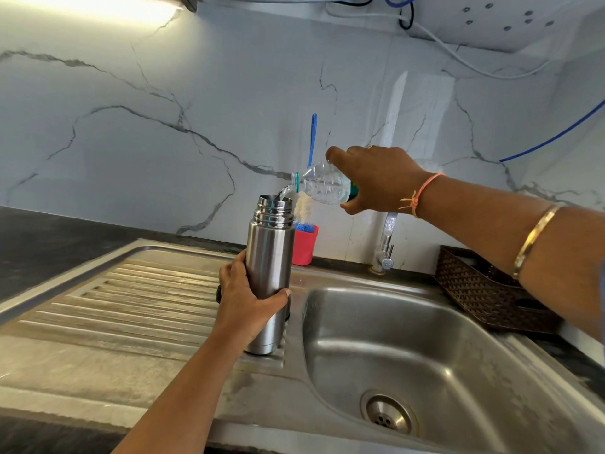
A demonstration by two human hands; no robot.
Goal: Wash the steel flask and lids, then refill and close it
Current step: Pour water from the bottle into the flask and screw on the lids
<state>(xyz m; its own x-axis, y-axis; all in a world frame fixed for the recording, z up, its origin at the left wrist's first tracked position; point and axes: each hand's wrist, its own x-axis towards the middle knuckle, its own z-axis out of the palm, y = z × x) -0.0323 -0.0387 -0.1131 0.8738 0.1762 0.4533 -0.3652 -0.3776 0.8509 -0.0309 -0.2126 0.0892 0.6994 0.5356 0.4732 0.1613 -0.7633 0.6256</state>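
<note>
the flask (pixel 266 273) stood upright at the centre of the frame, base on the drainboard (pixel 131 299) just left of the sink (pixel 376 322), long axis vertical, threaded mouth open at the top. the left hand (pixel 248 303) had its fingers and thumb wrapped round the lower body, steadying it. the right hand (pixel 373 178), up and to the right of the mouth, gripped a clear bottle (pixel 322 185) tipped almost level, neck pointing left. its spout sat just above and right of the flask's rim, and a thin stream of water (pixel 284 192) ran into the mouth. the pour turned on that line-up: spout over opening, flask held plumb. the right hand was nearer the mouth, the left nearer the base.

the water level inside the flask was hidden, so i could not tell how full it was. the bottle's rear half was buried in the palm. a dark thing (pixel 218 291) behind the left hand, perhaps a lid, was mostly covered.
</note>
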